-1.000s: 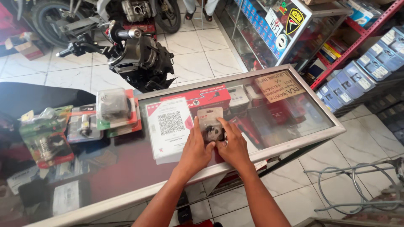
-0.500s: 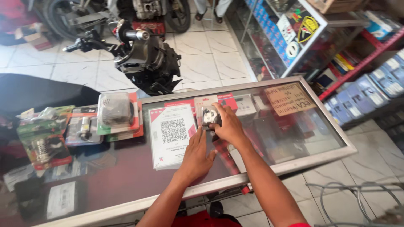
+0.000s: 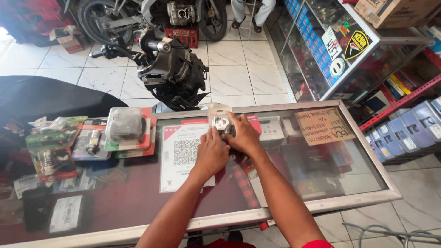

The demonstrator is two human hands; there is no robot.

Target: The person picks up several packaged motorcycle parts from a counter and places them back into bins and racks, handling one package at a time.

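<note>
**Both hands on a small blister pack at the far edge of the glass surface**

The left hand [image 3: 212, 154] and right hand [image 3: 243, 137] meet over a small clear blister pack [image 3: 220, 120] that holds a shiny metal part on a pale backing card. The right hand's fingers [image 3: 234, 120] wrap its side and clasp it; the left hand's fingers [image 3: 215, 133] press against its lower edge, seemingly to steady it, though whether they pinch it cannot be told. The pack sits tilted up toward the camera, probably so its face can be read.

It lies near the back rim of the glass surface [image 3: 321, 183], just above a white sheet with a square code [image 3: 183, 156]. Packaged spare parts [image 3: 126, 128] are stacked well to the left, and a handwritten cardboard sign [image 3: 324, 126] lies to the right.
</note>
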